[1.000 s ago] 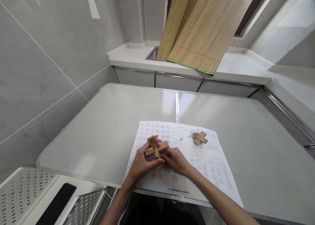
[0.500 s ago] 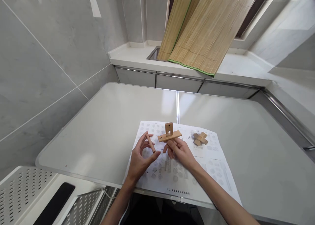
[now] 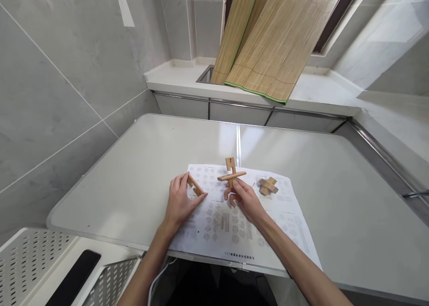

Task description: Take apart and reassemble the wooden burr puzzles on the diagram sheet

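Note:
My left hand [image 3: 180, 202] holds a notched wooden puzzle piece [image 3: 195, 185] by its ends, between thumb and fingers, over the left part of a printed sheet [image 3: 214, 248]. In my right hand [image 3: 246, 199] are two interlocked wooden puzzle pieces [image 3: 231, 176]. One is a flat bar lying crosswise; the other stands upright through it, with a cut-out and a dark mark near its top. My thumb and fingers pinch the lower end of the upright one. The two hands are apart.
An assembled wooden cross-shaped puzzle [image 3: 268, 186] rests on the sheet's right side. The sheet lies on a white folding table [image 3: 140, 163]. Behind stand a counter [image 3: 181, 80] with a sink and a bamboo blind [image 3: 268, 47]. A dark phone-like slab [image 3: 75, 277] lies on a white rack at lower left.
My left hand has moved left with its piece and turned it, so the notch now shows. My right hand has tilted the joined pieces, and the bar appears more edge-on.

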`<state>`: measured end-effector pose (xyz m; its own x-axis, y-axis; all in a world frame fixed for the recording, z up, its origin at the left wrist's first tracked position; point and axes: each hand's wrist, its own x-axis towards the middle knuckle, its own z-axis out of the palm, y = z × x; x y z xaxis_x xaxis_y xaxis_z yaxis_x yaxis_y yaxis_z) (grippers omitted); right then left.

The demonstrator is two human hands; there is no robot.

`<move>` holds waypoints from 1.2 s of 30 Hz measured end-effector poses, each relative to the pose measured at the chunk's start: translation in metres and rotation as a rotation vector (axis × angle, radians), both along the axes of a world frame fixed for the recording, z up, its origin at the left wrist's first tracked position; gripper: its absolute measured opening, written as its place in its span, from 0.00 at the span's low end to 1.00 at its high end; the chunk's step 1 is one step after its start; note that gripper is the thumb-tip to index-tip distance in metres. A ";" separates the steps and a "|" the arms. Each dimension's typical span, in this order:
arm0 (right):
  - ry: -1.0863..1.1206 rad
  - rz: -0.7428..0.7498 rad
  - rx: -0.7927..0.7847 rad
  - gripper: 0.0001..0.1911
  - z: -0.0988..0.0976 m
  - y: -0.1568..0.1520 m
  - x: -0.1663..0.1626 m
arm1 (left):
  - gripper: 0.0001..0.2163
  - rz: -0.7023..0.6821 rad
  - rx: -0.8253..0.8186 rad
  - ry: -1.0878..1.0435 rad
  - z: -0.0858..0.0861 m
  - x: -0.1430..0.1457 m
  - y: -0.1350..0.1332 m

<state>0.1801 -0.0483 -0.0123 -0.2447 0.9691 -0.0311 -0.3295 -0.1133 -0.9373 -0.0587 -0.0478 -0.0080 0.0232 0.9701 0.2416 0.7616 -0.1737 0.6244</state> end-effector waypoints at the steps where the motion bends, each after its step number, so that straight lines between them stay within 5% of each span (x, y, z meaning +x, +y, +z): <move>1: -0.002 0.005 -0.003 0.20 0.000 0.000 0.000 | 0.39 -0.012 -0.003 0.023 0.000 -0.004 0.005; 10: 0.102 0.038 -0.038 0.14 -0.007 0.003 0.005 | 0.37 -0.172 0.004 0.113 -0.005 -0.014 0.039; 14: 0.092 0.101 -0.009 0.15 -0.005 0.004 0.006 | 0.33 -0.190 0.013 0.086 0.006 -0.008 0.045; 17: 0.098 0.126 -0.010 0.15 -0.003 0.005 0.005 | 0.27 -0.268 -0.041 -0.107 0.023 0.002 0.040; 22: 0.060 0.183 -0.005 0.15 -0.005 0.005 0.004 | 0.23 -0.436 -0.429 -0.557 0.040 0.019 0.024; 31: 0.206 0.255 -0.001 0.15 -0.011 0.003 0.004 | 0.20 -0.439 -0.566 -0.782 0.024 0.027 0.008; 36: 0.202 0.415 -0.047 0.34 -0.005 0.003 0.008 | 0.19 -0.475 -0.574 -0.833 0.019 0.020 0.010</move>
